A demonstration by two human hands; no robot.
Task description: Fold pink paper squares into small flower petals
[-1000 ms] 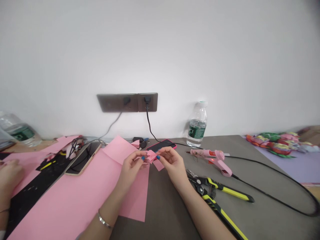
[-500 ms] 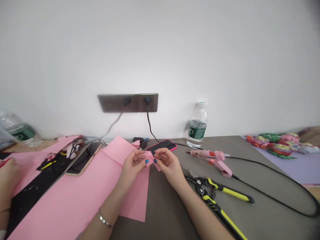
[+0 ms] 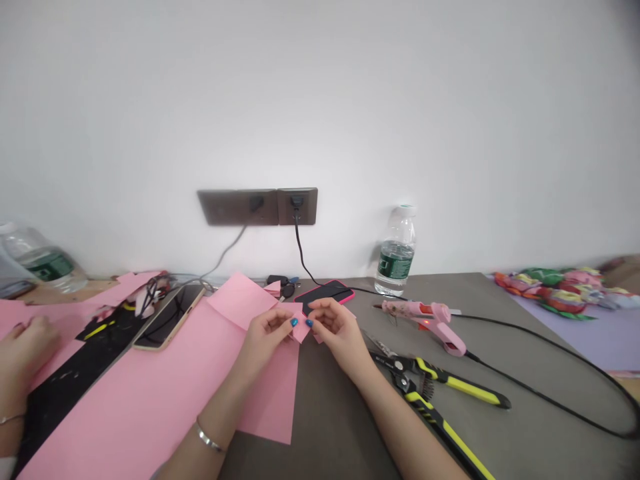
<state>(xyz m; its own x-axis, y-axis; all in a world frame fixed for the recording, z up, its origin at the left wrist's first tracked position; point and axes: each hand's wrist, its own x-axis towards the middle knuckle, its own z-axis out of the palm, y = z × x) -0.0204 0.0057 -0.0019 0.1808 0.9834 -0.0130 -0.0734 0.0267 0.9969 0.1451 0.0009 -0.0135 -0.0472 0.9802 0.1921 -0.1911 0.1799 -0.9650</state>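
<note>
Between my two hands is a small piece of pink paper [image 3: 301, 328], pinched from both sides and bent along its middle. My left hand [image 3: 270, 333] has its thumb and fingers closed on the left edge. At the right edge, the thumb and fingertips of my right hand [image 3: 334, 328] are closed on the same piece. Large pink paper sheets [image 3: 165, 393] lie under and left of my left hand. A phone with a pink case [image 3: 327, 291] rests on the table just beyond my fingers. Another pink scrap shows partly behind my right hand.
Right of my hands lie yellow-black pliers [image 3: 425, 380] and a pink glue gun [image 3: 425, 317] with a looping cable. A water bottle [image 3: 395, 260] stands by the wall. Another phone [image 3: 170, 317] lies left. A co-worker's hand [image 3: 30, 350] holds pink paper. Colourful folded pieces [image 3: 565, 290] sit far right.
The small pink paper has turned and now shows a pointed lower edge between my fingertips. At the far left, the co-worker's hand has moved right and into fuller view.
</note>
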